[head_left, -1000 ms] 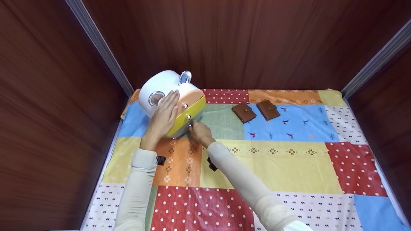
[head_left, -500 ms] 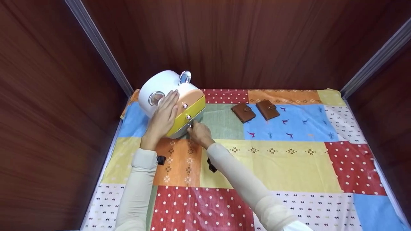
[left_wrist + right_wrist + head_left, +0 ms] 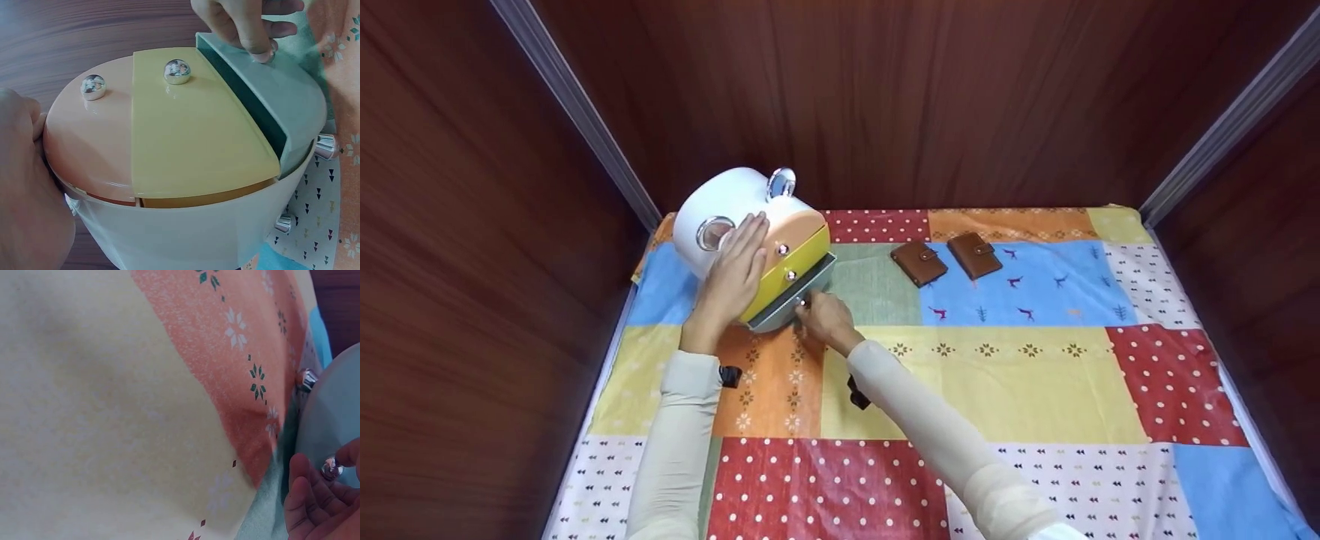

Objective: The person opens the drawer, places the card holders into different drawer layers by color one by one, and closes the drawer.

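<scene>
A white rounded drawer box (image 3: 720, 199) with peach, yellow and grey-green drawer fronts stands at the left back of the cloth. My left hand (image 3: 731, 270) rests on its top with fingers straight. In the left wrist view that hand lies along the peach drawer (image 3: 90, 140); the yellow drawer (image 3: 197, 135) is in the middle. My right hand (image 3: 829, 319) pinches the silver drawer knob (image 3: 331, 468) of the grey-green drawer (image 3: 298, 107). This lowest drawer stands partly out, with a dark gap behind its front; its contents are hidden.
Two brown leather wallets (image 3: 919, 264) with snap straps lie to the right of the box. A patchwork cloth (image 3: 1035, 382) covers the table. Dark wood panels (image 3: 885, 105) rise behind and at both sides, close to the box at the left.
The grey-green drawer, nearly flush before, has come out toward me with my right hand on its knob. My left hand stays on the box. The head view has shifted slightly.
</scene>
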A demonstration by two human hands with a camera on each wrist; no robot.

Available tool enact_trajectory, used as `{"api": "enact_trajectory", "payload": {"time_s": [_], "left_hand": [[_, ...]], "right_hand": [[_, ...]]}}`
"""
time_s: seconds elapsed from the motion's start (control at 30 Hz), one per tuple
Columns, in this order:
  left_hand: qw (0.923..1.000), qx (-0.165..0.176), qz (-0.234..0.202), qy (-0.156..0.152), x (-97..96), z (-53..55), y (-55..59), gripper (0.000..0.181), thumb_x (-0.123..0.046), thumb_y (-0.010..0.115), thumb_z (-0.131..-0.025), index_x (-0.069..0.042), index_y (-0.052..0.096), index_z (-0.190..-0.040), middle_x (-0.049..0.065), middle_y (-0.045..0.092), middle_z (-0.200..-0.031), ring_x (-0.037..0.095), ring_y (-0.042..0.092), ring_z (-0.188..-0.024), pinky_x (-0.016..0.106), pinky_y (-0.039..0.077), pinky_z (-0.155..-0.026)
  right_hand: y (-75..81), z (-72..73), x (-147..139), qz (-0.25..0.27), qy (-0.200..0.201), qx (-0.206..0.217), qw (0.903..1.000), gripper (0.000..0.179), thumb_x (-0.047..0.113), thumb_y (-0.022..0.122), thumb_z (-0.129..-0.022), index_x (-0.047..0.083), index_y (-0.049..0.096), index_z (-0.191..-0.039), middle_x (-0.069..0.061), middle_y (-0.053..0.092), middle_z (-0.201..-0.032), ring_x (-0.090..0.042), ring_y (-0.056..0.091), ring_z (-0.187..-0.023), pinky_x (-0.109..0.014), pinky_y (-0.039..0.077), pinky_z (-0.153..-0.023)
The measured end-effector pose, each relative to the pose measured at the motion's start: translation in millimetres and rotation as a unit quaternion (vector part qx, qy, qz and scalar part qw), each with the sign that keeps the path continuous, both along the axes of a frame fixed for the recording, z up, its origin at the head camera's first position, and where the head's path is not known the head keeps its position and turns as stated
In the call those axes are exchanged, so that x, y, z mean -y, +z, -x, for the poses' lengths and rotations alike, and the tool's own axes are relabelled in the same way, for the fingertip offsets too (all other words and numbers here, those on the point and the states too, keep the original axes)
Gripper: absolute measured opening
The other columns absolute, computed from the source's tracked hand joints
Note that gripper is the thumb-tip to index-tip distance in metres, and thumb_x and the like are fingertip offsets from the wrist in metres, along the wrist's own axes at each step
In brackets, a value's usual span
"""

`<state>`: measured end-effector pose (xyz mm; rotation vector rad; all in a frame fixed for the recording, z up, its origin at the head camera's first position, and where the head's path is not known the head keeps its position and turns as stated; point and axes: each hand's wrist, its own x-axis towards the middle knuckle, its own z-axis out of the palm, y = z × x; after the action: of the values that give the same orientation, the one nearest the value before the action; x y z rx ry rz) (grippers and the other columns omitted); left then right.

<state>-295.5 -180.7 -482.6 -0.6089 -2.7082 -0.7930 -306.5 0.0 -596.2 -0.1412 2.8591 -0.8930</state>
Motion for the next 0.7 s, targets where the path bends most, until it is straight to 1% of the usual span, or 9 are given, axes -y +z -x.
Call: {"api": "enact_trajectory", "payload": {"time_s": [0.17, 0.33, 0.4, 0.57, 0.7], "left_hand": [[0.9999, -0.004, 0.01, 0.0, 0.5, 1.3, -0.3, 0.054, -0.027, 0.036, -0.117, -0.01, 0.031, -0.168, 0.006, 0.029, -0.177, 0.027, 0.021, -0.166, 0.044, 0.01, -0.139], [0.9999, -0.005, 0.01, -0.001, 1.7, 2.9, -1.8, 0.055, -0.028, 0.036, -0.117, -0.01, 0.03, -0.168, 0.007, 0.027, -0.177, 0.028, 0.021, -0.166, 0.045, 0.01, -0.139], [0.9999, -0.004, 0.01, 0.0, 2.2, 3.1, -2.1, 0.055, -0.028, 0.035, -0.117, -0.01, 0.03, -0.168, 0.007, 0.027, -0.177, 0.027, 0.02, -0.167, 0.045, 0.009, -0.139], [1.0, -0.002, 0.008, -0.002, 2.2, 3.5, -2.3, 0.055, -0.028, 0.035, -0.117, -0.011, 0.03, -0.168, 0.007, 0.027, -0.177, 0.027, 0.019, -0.167, 0.044, 0.009, -0.139], [1.0, 0.003, 0.009, -0.002, 1.3, 3.7, -3.0, 0.055, -0.028, 0.035, -0.117, -0.012, 0.029, -0.169, 0.005, 0.026, -0.178, 0.026, 0.019, -0.167, 0.044, 0.008, -0.139]], "right_hand": [[-2.9, -3.8, -7, -0.003, 0.006, -0.014, 0.9999, 0.028, 0.033, 0.064, -0.105, 0.01, 0.069, -0.118, -0.012, 0.077, -0.106, -0.027, 0.071, -0.094, -0.049, 0.061, -0.085], [-6.2, -7.6, -14, 0.019, 0.012, -0.016, 0.9996, 0.033, 0.034, 0.065, -0.104, 0.009, 0.068, -0.125, -0.011, 0.075, -0.106, -0.023, 0.065, -0.089, -0.046, 0.061, -0.084], [-7.2, -9.4, -17, 0.03, 0.012, -0.014, 0.9994, 0.034, 0.035, 0.066, -0.104, 0.008, 0.068, -0.126, -0.01, 0.074, -0.105, -0.022, 0.063, -0.088, -0.044, 0.06, -0.083], [-9.7, -14.9, -25, 0.043, 0.014, -0.02, 0.9988, 0.03, 0.035, 0.067, -0.104, 0.007, 0.07, -0.116, -0.01, 0.074, -0.099, -0.023, 0.064, -0.085, -0.042, 0.058, -0.078], [-12.7, -19.6, -32, 0.048, 0.022, -0.033, 0.998, 0.03, 0.033, 0.068, -0.102, 0.006, 0.07, -0.115, -0.012, 0.076, -0.1, -0.025, 0.066, -0.085, -0.044, 0.06, -0.078]]}}
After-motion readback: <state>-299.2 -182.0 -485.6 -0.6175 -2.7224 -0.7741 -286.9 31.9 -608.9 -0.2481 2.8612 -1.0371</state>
